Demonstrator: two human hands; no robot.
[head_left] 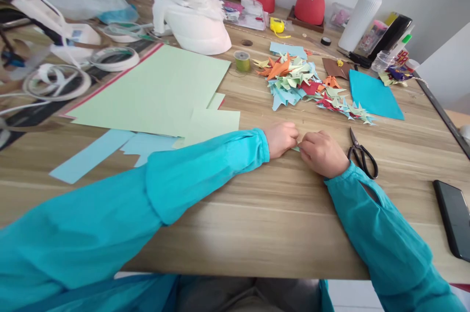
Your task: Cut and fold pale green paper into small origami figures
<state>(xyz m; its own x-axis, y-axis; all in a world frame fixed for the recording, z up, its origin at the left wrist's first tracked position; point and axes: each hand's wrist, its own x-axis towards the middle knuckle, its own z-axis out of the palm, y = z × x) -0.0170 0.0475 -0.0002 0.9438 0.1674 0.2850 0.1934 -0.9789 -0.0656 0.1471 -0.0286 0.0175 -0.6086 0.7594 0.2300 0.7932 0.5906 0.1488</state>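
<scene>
My left hand [281, 138] and my right hand [322, 154] rest together on the wooden table [257, 214], both with fingers curled. Between them they pinch a small pale green piece of folded paper [296, 148], mostly hidden by the fingers. Both arms wear teal sleeves. Just beyond the hands lies a pile of small folded paper shapes [304, 87] in green, blue, orange and red. Black scissors [363, 155] lie right of my right hand.
Large pale green sheets [154, 91] and light blue strips [91, 155] lie to the left. A teal square sheet [374, 94], a green thread spool [242, 60], a white paper roll [360, 18], tape rolls [113, 57] and clutter line the back. A black phone [453, 216] lies at right.
</scene>
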